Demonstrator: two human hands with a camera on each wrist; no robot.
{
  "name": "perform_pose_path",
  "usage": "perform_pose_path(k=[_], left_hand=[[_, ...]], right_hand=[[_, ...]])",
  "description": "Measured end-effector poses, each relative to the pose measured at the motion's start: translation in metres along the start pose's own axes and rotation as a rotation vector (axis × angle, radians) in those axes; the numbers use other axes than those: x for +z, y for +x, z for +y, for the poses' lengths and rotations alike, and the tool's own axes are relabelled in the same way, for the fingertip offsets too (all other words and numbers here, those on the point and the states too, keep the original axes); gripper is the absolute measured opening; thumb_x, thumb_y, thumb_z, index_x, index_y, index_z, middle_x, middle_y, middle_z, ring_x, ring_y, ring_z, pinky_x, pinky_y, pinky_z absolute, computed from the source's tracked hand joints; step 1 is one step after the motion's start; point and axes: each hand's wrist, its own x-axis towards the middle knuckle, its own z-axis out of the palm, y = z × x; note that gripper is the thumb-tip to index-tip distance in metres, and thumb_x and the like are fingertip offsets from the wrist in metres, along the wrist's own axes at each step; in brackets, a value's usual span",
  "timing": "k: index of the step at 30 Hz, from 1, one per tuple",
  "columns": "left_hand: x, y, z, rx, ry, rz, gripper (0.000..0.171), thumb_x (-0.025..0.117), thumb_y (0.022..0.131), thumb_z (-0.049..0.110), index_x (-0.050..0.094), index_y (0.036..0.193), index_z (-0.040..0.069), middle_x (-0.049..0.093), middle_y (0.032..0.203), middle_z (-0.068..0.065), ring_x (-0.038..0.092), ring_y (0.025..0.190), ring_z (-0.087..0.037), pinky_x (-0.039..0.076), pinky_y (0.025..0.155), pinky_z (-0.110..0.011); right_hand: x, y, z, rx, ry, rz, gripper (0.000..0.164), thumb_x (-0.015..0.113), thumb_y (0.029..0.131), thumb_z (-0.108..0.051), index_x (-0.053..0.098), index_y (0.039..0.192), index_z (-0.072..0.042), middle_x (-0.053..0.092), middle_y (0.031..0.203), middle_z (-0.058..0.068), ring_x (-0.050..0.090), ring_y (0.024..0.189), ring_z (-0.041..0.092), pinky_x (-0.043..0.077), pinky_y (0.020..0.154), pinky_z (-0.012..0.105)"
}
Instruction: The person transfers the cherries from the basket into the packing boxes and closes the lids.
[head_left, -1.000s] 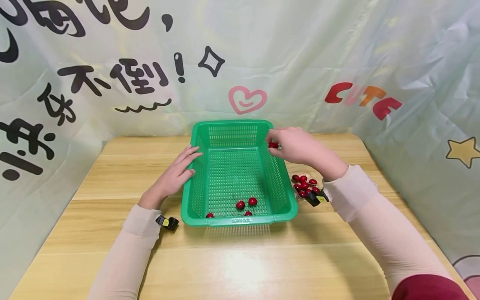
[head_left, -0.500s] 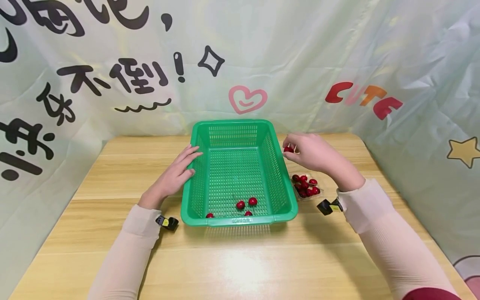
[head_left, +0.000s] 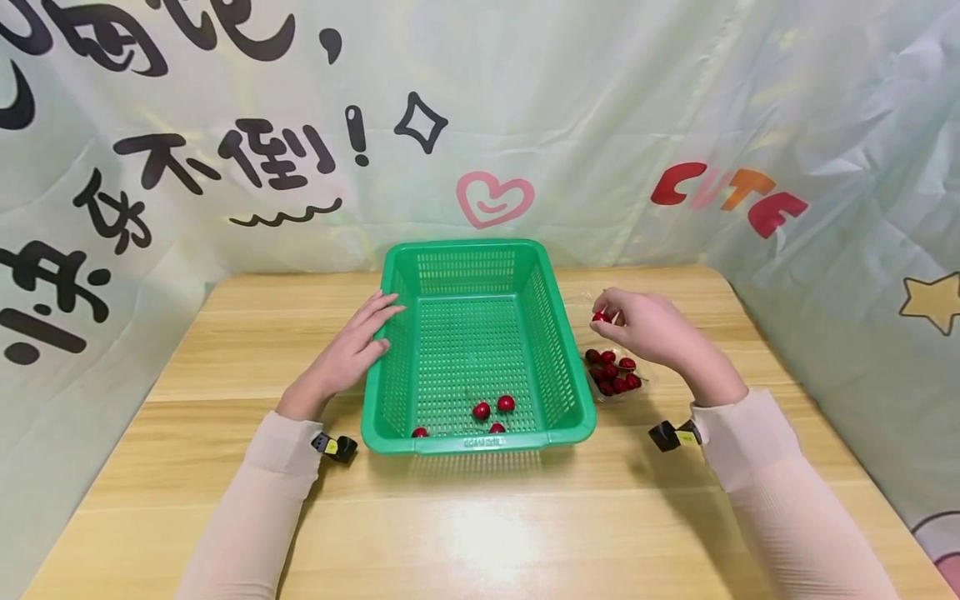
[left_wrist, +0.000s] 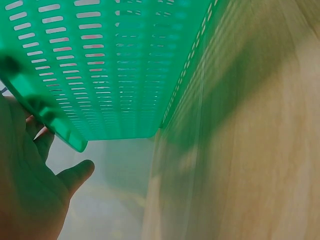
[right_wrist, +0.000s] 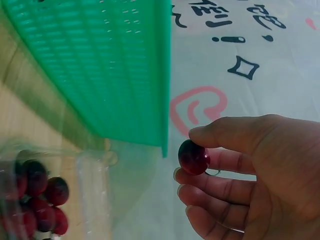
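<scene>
My right hand pinches a red cherry between thumb and fingers, to the right of the green basket. Below that hand in the head view, several cherries lie in a clear plastic box. My left hand rests with straight fingers on the basket's left rim; the left wrist view shows its fingertips at the rim, partly out of sight. Inside the basket, several cherries sit near the front wall, two of them partly hidden by it.
The basket stands on a wooden table. A printed cloth hangs behind and at both sides. Each wrist carries a small black camera.
My right hand has drawn back from the basket's right rim, rightward and toward me, with the cherry still pinched. The left hand and the basket have stayed put.
</scene>
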Motion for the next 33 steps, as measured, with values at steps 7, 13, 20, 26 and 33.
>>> perform_pose_path(k=[7, 13, 20, 26, 33], left_hand=[[0.001, 0.000, -0.001, 0.007, -0.003, 0.006, 0.051, 0.043, 0.095, 0.011, 0.043, 0.145, 0.004, 0.027, 0.157, -0.016, 0.009, 0.147, -0.038, 0.012, 0.116, -0.057], [0.001, 0.000, -0.001, 0.010, -0.006, 0.005, 0.051, 0.044, 0.095, 0.011, 0.044, 0.145, 0.005, 0.027, 0.157, -0.014, 0.007, 0.148, -0.033, 0.012, 0.115, -0.058], [0.000, 0.000, -0.001, 0.003, -0.007, 0.002, 0.051, 0.044, 0.095, 0.010, 0.043, 0.146, 0.006, 0.026, 0.158, -0.013, 0.005, 0.149, -0.030, 0.011, 0.116, -0.056], [0.000, -0.001, 0.000, 0.004, -0.004, 0.004, 0.051, 0.043, 0.095, 0.011, 0.043, 0.146, 0.006, 0.027, 0.158, -0.013, 0.008, 0.148, -0.035, 0.012, 0.116, -0.057], [0.000, 0.000, 0.000, 0.012, -0.002, 0.003, 0.051, 0.043, 0.095, 0.010, 0.043, 0.146, 0.005, 0.027, 0.157, -0.015, 0.008, 0.148, -0.035, 0.012, 0.116, -0.057]], right_hand=[[0.013, -0.007, 0.017, 0.047, 0.026, 0.007, 0.023, 0.063, 0.094, -0.023, 0.063, 0.108, -0.005, 0.068, 0.092, 0.006, 0.064, 0.083, 0.025, 0.050, 0.074, 0.046], [0.022, -0.014, 0.029, 0.103, 0.044, 0.001, 0.023, 0.063, 0.094, -0.022, 0.062, 0.108, -0.003, 0.068, 0.092, 0.008, 0.064, 0.082, 0.025, 0.051, 0.073, 0.047], [0.036, -0.018, 0.043, 0.108, -0.001, 0.020, 0.018, 0.065, 0.090, -0.015, 0.062, 0.103, -0.003, 0.066, 0.094, 0.011, 0.060, 0.077, 0.025, 0.048, 0.070, 0.046], [0.047, -0.016, 0.051, 0.121, -0.067, 0.033, 0.022, 0.065, 0.090, -0.013, 0.063, 0.106, 0.002, 0.068, 0.100, 0.018, 0.063, 0.087, 0.036, 0.048, 0.079, 0.054], [0.056, -0.014, 0.056, 0.060, -0.138, 0.027, 0.023, 0.066, 0.089, -0.010, 0.067, 0.106, 0.004, 0.068, 0.104, 0.022, 0.063, 0.097, 0.042, 0.048, 0.085, 0.057]])
